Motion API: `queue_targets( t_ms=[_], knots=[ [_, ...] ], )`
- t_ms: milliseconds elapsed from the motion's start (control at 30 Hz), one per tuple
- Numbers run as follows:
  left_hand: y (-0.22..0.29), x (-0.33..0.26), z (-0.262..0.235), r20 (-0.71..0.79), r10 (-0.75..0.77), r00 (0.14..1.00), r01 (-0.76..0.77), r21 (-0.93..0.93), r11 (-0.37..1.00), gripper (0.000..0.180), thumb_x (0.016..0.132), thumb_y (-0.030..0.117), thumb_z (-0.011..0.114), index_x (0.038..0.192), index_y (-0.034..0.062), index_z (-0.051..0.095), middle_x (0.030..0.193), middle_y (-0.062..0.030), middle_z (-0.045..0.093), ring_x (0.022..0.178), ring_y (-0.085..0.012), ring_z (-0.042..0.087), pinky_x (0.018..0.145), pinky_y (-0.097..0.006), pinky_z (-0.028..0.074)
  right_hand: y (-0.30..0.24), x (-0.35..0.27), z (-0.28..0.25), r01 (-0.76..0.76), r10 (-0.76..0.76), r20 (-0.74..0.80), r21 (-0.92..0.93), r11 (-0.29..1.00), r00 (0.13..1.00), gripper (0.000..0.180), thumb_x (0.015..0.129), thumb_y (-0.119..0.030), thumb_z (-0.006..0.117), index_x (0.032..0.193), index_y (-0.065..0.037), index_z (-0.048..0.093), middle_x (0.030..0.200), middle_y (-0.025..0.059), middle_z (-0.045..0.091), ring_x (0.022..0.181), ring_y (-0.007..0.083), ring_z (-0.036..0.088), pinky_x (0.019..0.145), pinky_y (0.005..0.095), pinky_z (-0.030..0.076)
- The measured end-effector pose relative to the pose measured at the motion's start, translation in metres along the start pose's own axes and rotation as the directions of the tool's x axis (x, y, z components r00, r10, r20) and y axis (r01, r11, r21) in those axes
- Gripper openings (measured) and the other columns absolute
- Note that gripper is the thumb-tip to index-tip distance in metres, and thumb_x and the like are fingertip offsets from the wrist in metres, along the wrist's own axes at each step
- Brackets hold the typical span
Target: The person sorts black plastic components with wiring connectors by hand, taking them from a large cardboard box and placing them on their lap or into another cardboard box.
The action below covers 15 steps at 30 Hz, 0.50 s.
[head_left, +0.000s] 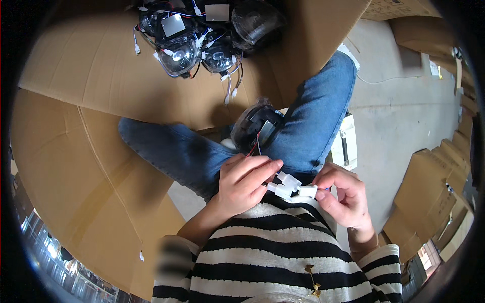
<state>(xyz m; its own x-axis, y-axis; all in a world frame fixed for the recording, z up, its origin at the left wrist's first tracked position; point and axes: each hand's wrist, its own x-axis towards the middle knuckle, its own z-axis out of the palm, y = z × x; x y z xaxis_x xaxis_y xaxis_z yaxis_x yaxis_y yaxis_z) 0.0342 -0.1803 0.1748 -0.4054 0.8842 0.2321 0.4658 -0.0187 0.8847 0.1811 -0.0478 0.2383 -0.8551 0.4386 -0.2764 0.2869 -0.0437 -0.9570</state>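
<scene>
Black-and-white striped cloth shirt [273, 247] sits below the left hand [244, 182], which grips two chunky white plastic plugs [289, 182], and the right hand [346, 194], pinching a small white plastic plug [307, 191] beside them, as joining seems underway and needs a straight push.

A crew-style striped top [275, 246] is being worn at six o'clock, its broad black bands being separated by off-white ones with slightly ragged edges. The same stripes are being carried by the left sleeve [174, 278] at seven o'clock, partly blurred, and by the right sleeve [381, 265] at four. A small gold-coloured trinket [316, 288] is being displayed at five o'clock. Both legs are being covered by faded blue jeans [318, 111].
</scene>
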Motion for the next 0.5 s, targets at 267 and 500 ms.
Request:
queue_targets(
  t_ms=[267,500],
  knots=[
    [0.003,0.002,-0.004,0.051,0.102,0.993,-0.109,0.148,0.983,0.038,0.051,0.002,0.063,0.089,0.0041,0.061,0.077,-0.0044,0.054,0.054,-0.0154,0.050,0.048,-0.026,0.037,-0.002,-0.001,0.000,-0.042,0.034,-0.051,-0.183,0.982,0.998,0.005,0.066,0.002,0.055,0.068,-0.001,0.052,0.063,0.0057,0.050,0.053,0.0157,0.044,0.048,0.0248,0.032],
    [0.006,0.002,-0.004,0.061,0.102,0.993,-0.108,0.099,0.989,0.042,0.049,0.005,0.062,0.091,0.0053,0.061,0.077,-0.0033,0.053,0.058,-0.0151,0.053,0.050,-0.026,0.039,0.008,-0.008,-0.003,-0.102,0.093,-0.065,-0.152,0.983,0.994,0.005,0.066,0.004,0.053,0.067,0.000,0.050,0.063,0.0059,0.048,0.054,0.0139,0.042,0.048,0.0237,0.031]
  ],
)
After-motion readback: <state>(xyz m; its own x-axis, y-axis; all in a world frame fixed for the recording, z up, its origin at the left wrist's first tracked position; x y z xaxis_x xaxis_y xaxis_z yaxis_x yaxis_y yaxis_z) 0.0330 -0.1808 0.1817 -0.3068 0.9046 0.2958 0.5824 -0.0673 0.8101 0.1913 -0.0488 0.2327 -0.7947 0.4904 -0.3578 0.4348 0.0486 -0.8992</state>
